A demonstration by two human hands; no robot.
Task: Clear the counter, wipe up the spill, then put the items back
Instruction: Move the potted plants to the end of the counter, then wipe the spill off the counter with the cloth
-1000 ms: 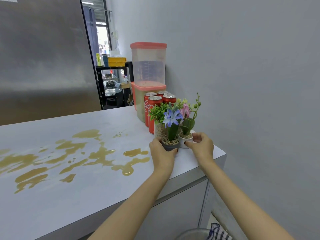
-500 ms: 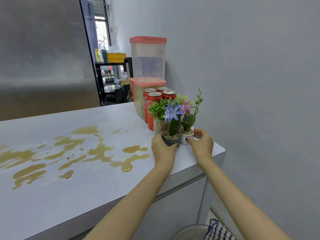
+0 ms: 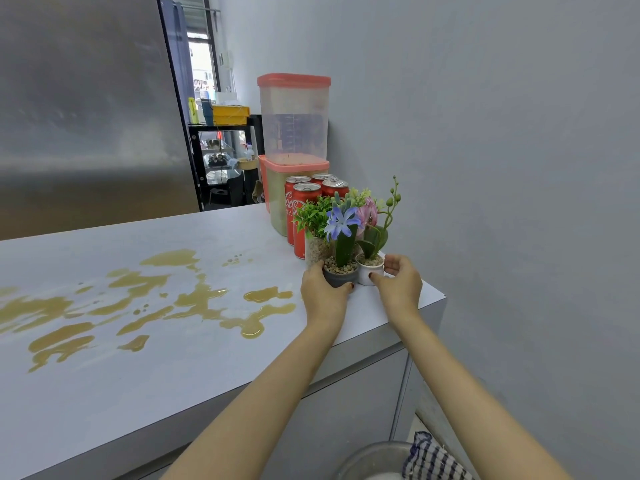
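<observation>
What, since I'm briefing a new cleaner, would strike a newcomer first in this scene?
The brown spill spreads in puddles over the left and middle of the white counter. At its right corner the left hand grips a grey flower pot and the right hand a white flower pot. Behind them stand red cola cans and two stacked pink-lidded containers.

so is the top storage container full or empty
Empty, or nearly: the top container is see-through, showing only its measuring marks, while the lower container is filled with something pale.
</observation>
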